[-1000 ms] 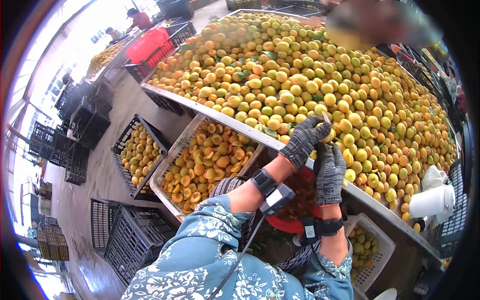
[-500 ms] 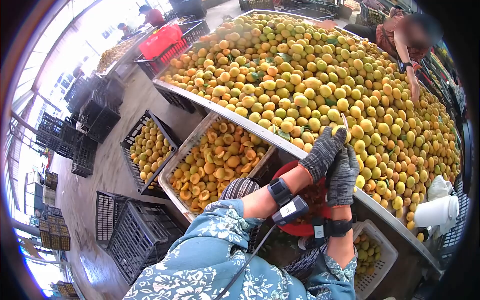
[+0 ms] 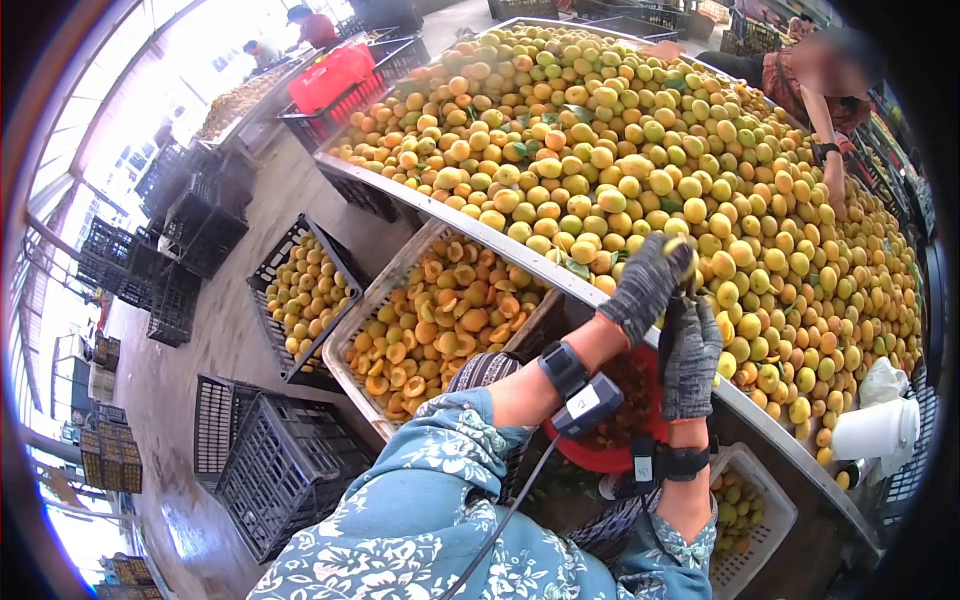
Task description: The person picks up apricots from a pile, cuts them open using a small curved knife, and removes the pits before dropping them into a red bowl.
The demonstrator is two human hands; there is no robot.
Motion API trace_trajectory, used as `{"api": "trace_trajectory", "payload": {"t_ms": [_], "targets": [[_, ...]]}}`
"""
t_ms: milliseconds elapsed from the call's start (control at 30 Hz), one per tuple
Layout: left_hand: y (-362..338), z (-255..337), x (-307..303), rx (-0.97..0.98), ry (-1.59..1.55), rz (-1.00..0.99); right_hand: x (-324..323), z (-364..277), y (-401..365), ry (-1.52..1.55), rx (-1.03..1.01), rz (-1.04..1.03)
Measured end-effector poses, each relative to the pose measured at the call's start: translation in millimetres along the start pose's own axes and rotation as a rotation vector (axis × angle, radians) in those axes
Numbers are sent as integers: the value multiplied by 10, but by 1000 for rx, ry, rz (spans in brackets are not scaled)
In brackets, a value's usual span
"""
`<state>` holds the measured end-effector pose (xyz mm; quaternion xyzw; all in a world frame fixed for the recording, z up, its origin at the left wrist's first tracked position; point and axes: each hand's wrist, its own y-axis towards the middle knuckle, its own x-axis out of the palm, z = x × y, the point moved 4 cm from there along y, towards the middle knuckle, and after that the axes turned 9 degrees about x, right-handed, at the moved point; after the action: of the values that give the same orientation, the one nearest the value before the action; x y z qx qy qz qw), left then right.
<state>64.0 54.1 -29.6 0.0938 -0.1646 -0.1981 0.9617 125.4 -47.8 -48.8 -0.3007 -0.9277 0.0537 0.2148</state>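
Note:
Both my hands wear grey knitted gloves and meet over the near rim of a table heaped with apricots. My left hand (image 3: pixel 643 292) is closed, gripping an apricot (image 3: pixel 679 246) at its fingertips. Just below and to its right, my right hand (image 3: pixel 690 355) has its fingers bent together, its fingertips close to the left ones. A thin, knife-like blade seems to be in it, mostly hidden now between the hands. Under them sits a red basin (image 3: pixel 600 458) with dark reddish bits inside, partly covered by my forearms.
The heap of apricots (image 3: pixel 620 150) lies behind the table's metal rim (image 3: pixel 470 238). A pale crate (image 3: pixel 345 375) holds halved apricots at left. Black crates (image 3: pixel 290 470) stand on the floor. At right are a white bucket (image 3: pixel 873 430) and a co-worker's arm (image 3: pixel 825 150) reaching in.
My left hand has shifted slightly up with the apricot, opening a small gap from my right hand, which has dropped a little. The blade that stuck up between them no longer shows clearly.

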Motion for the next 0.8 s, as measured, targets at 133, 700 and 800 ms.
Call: {"api": "trace_trajectory", "payload": {"t_ms": [133, 700, 800], "targets": [[4, 147, -98, -15, -200, -66, 88, -48, -172, -48, 93, -37], [-15, -129, 9, -87, -74, -271, -25, -118, -36, -281, -180, 36], [-33, -120, -28, -4, -113, -216, -56, -116, -19, -567, -328, 101]]}}
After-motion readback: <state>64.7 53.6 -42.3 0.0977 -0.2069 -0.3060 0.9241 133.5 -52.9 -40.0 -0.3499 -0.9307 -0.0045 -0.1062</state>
